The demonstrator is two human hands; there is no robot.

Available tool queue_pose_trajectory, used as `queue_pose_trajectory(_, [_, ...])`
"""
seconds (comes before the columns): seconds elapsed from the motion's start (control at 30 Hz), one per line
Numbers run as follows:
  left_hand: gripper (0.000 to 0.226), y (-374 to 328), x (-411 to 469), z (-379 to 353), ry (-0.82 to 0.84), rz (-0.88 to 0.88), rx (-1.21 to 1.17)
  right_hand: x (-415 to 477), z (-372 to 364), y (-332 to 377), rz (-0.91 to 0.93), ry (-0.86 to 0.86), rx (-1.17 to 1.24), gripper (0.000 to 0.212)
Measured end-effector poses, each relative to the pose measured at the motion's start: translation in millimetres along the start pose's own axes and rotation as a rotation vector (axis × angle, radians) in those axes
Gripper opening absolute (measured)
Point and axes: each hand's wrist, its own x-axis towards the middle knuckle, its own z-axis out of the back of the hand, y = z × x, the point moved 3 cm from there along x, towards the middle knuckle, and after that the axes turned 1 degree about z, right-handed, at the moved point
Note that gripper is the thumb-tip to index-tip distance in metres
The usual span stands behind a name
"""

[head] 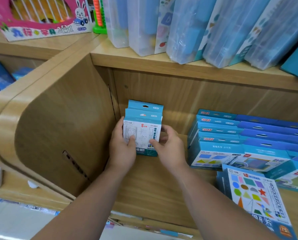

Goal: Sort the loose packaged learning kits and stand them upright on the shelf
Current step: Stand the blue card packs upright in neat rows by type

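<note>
Head view: left hand (pixel 122 150) and right hand (pixel 170 149) pinch the upright kit boxes (pixel 143 125) with curled fingers (pixel 132 140) on the shelf (pixel 153 187).

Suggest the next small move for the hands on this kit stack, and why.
Probably slide the stack of kits left against the side wall, then let go. The left hand and right hand both grip the front pack; the packs stand upright, seemingly just clear of that wall, unsupported on the right.
</note>
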Motion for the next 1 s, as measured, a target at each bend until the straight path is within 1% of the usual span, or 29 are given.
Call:
queue_pose_trajectory(0.1, [0.067, 0.6, 7.8, -3.6, -0.011, -0.025, 0.022, 12.0, -4.8, -0.1, -0.001, -0.007, -0.009, 0.052])
queue_pose_trajectory(0.2, [0.069, 1.7, 9.8, -4.4, -0.024, 0.003, 0.056, 22.4, -12.5, -4.5, 0.003, 0.027, -0.015, 0.057])
queue_pose_trajectory(0.27, [0.076, 1.2, 10.7, -4.1, -0.005, 0.001, 0.104, 26.9, -17.7, -6.8, -0.007, 0.067, 0.002, 0.06])
queue_pose_trajectory(0.33, [0.083, 0.2, 7.1, -2.3, 0.045, -0.019, 0.201, 29.6, -22.0, -6.4, -0.003, 0.093, 0.003, 0.066])
queue_pose_trajectory(0.37, [0.082, -0.3, 2.1, -0.9, 0.066, -0.035, 0.264, 30.7, -23.8, -5.8, 0.009, 0.095, -0.007, 0.069])
queue_pose_trajectory(0.43, [0.073, 0.0, -12.3, 2.5, 0.077, -0.102, 0.382, 32.9, -26.6, -3.0, 0.038, 0.069, -0.033, 0.071])
queue_pose_trajectory(0.5, [0.064, 2.6, -22.6, 5.0, 0.088, -0.152, 0.446, 36.8, -30.1, 0.1, 0.058, 0.028, -0.039, 0.07])
queue_pose_trajectory(0.63, [0.062, 13.2, -16.3, 5.8, 0.179, -0.093, 0.48, 44.4, -40.0, 4.3, 0.06, 0.023, -0.05, 0.069])
queue_pose_trajectory(0.8, [0.065, 13.7, -14.0, 5.2, 0.224, -0.092, 0.507, 44.3, -40.4, 6.1, 0.086, 0.035, -0.077, 0.066])
queue_pose_trajectory(0.87, [0.064, 16.4, -14.0, 4.6, 0.245, -0.089, 0.53, 41.8, -39.2, 4.9, 0.089, 0.04, -0.078, 0.06])
queue_pose_trajectory(1.0, [0.065, 18.1, -9.4, 1.9, 0.286, -0.065, 0.537, 40.2, -34.4, 7.1, 0.058, 0.005, -0.131, 0.029])
